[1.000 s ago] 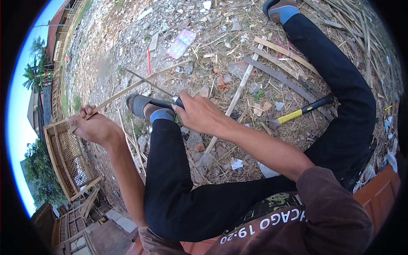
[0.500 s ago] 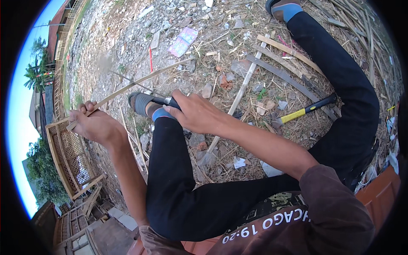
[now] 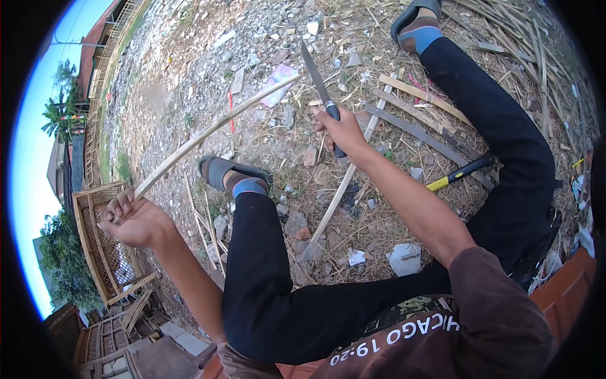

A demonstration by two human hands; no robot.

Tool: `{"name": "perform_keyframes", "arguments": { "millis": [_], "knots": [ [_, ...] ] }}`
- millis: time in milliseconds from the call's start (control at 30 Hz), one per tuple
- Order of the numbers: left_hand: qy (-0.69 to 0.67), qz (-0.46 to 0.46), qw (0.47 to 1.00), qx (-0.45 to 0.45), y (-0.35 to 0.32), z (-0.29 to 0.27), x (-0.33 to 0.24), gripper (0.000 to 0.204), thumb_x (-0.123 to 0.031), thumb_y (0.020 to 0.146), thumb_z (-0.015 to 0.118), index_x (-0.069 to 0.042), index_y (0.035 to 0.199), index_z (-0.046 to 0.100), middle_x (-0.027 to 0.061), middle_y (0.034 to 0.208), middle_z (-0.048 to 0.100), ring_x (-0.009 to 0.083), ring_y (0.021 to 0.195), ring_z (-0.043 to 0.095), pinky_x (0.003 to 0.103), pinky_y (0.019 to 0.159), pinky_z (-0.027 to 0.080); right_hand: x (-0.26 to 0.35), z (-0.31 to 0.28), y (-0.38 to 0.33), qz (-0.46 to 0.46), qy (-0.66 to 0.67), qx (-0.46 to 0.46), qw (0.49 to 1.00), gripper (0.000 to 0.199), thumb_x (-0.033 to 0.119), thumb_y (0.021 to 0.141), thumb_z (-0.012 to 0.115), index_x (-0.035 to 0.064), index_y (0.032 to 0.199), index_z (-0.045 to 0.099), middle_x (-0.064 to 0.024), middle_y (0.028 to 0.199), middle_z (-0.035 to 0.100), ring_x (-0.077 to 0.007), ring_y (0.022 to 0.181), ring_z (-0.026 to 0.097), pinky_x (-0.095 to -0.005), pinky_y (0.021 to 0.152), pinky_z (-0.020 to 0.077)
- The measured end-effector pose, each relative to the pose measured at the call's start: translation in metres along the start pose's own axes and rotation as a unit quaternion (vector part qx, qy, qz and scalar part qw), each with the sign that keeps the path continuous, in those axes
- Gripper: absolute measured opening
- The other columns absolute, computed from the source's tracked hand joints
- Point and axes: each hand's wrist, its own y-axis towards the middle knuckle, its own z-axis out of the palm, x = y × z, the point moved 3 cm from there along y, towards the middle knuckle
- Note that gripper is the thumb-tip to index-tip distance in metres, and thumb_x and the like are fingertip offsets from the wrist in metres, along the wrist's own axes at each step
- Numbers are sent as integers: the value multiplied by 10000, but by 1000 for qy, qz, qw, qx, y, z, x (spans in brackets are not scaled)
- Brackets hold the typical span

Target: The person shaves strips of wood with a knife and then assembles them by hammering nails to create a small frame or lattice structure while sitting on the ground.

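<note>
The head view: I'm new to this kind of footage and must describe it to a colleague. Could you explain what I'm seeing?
There's no machine here, just a seated person's two bare hands. A wide fisheye camera worn on their head looks down, so straight edges bend near the rim. The left hand grips one end of a long pale strip, probably wood or bamboo. The right hand holds a knife by its dark handle, blade pointing away from the body. On the stony, grassy ground between the legs lie another pale strip, a flat grey strip and a tool with a yellow-and-black handle, partly hidden by the right forearm.
</note>
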Motion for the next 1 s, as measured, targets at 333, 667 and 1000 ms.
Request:
{"name": "perform_keyframes", "arguments": {
  "millis": [333,667,1000],
  "knots": [
    [-135,-115,980,91,4,-45,40,206,-249,958,421,-105,811,439,44,747,420,149,624,423,318,638,396,43,-7,15,18,343,-162,925,299,156,847,784,60,1008,550,-27,881,605,-51,560,442,-229,493,425],
    [364,-86,923,-89,20,-55,28,433,-371,983,494,-88,1306,441,137,1417,434,228,1302,436,486,1147,184,151,10,7,-194,384,-42,902,402,108,818,811,144,893,417,24,739,489,-61,554,449,-242,517,412],
    [281,-118,796,523,-57,154,30,472,-244,958,632,-42,1354,475,89,1146,621,166,1072,596,313,892,466,266,88,-40,-453,131,167,866,378,187,806,828,75,849,470,-60,735,630,-92,547,544,-255,499,446]
  ]
}}
